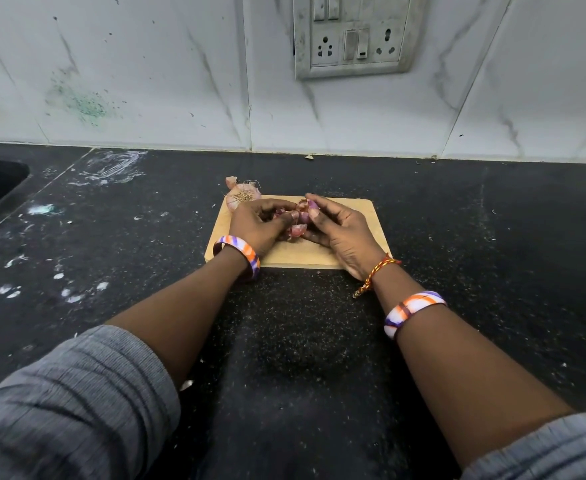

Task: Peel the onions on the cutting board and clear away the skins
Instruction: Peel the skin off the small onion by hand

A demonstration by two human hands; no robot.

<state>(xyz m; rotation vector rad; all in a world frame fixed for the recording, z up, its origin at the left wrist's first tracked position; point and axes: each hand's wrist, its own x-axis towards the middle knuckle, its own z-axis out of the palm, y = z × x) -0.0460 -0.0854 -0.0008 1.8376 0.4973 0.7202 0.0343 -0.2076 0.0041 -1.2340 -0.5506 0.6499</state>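
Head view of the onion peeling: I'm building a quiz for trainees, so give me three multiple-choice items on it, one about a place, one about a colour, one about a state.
1. Where does the whole unpeeled pink onion lie?
A. at the far left corner of the pale wooden cutting board
B. at the counter's near edge
C. beside the wall socket

2. What colours are the striped bangles on both wrists?
A. green and black
B. orange, white and purple
C. plain gold

3. What are the left hand and right hand doing?
A. both resting flat on the black speckled counter
B. one holding a knife
C. both curled around onion pieces and skins over the board

Answers: 1 A, the onion sits at that corner, beyond the left hand; 2 B, those stripes show on each bangle; 3 C, fingers of both hands close on purple pieces and no knife shows.
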